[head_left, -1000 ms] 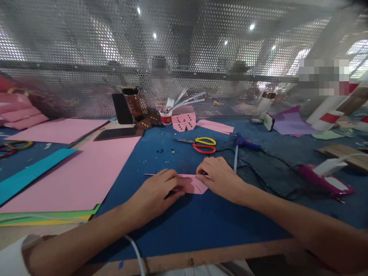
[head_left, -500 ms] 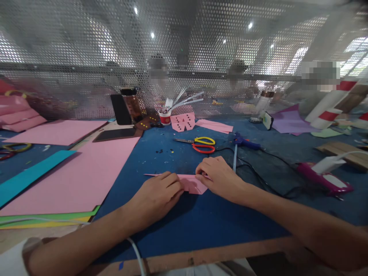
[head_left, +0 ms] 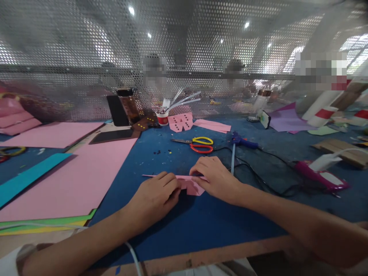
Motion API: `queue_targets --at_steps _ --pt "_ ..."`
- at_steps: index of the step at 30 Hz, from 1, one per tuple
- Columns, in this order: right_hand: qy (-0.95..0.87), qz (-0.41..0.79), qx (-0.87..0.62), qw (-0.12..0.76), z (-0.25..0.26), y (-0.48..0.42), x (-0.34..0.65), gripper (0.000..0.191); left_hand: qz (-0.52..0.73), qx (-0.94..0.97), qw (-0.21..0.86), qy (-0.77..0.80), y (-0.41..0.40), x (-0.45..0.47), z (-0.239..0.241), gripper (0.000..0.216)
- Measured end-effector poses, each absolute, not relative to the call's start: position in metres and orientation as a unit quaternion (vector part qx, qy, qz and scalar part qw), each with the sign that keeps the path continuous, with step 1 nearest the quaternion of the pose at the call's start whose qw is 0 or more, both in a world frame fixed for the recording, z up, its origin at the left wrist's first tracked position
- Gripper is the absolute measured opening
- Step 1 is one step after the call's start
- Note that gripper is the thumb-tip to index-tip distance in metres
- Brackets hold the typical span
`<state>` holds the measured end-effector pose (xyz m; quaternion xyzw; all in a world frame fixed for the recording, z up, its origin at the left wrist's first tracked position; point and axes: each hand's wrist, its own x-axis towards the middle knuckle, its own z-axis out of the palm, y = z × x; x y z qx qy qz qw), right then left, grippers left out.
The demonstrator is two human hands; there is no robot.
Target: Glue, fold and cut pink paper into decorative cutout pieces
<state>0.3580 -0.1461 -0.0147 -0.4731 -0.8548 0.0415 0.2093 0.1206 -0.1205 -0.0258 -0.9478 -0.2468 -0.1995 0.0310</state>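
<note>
A folded piece of pink paper (head_left: 194, 188) lies on the blue table (head_left: 184, 226) between my hands. My left hand (head_left: 161, 195) is closed on its left part, fingers curled over the edge. With thumb and fingers together, my right hand (head_left: 214, 177) pinches the paper's upper right edge. A thin pink strip end sticks out to the left behind my left hand. Just beyond lie scissors (head_left: 198, 144) with one yellow and one red handle. A blue glue gun (head_left: 243, 142) with a glue stick rests past my right hand.
Pink sheets (head_left: 83, 180) and a teal strip (head_left: 31, 174) are at the left. At the back stand a paper cup (head_left: 162, 119) of glue sticks, a cut pink piece with black dots (head_left: 180, 122) and pink strips (head_left: 212, 125). Black cables and a magenta device (head_left: 322, 175) lie at right.
My right hand has shifted slightly left along the paper's upper edge. Both hands keep hold of the pink paper. The whole view has moved a little.
</note>
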Motion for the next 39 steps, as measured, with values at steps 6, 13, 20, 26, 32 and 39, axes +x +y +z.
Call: queue_targets --at_steps 6,13,20,26,32,39 --pt "-0.864 0.047 -0.45 0.221 -0.013 -0.147 0.356 0.012 -0.195 -0.948 0.026 -0.251 -0.121 0.12 -0.024 0.017" --pt "-0.845 0.069 -0.489 0.206 -0.017 -0.138 0.361 0.009 -0.218 -0.951 0.05 -0.215 -0.12 0.119 -0.026 0.02" --pt "-0.813 0.155 -0.517 0.219 -0.01 -0.14 0.358 0.005 -0.211 -0.953 0.059 -0.211 -0.121 0.118 -0.023 0.022" --pt "-0.752 0.279 -0.551 0.232 0.002 -0.146 0.359 0.008 -0.218 -0.953 0.065 -0.202 -0.121 0.116 -0.021 0.017" --pt "-0.728 0.317 -0.554 0.25 0.003 -0.145 0.361 0.011 -0.208 -0.951 0.082 -0.215 -0.12 0.113 -0.019 0.019" --pt "-0.719 0.329 -0.56 0.249 0.002 -0.145 0.36 0.01 -0.189 -0.957 0.048 -0.213 -0.122 0.111 -0.022 0.019"
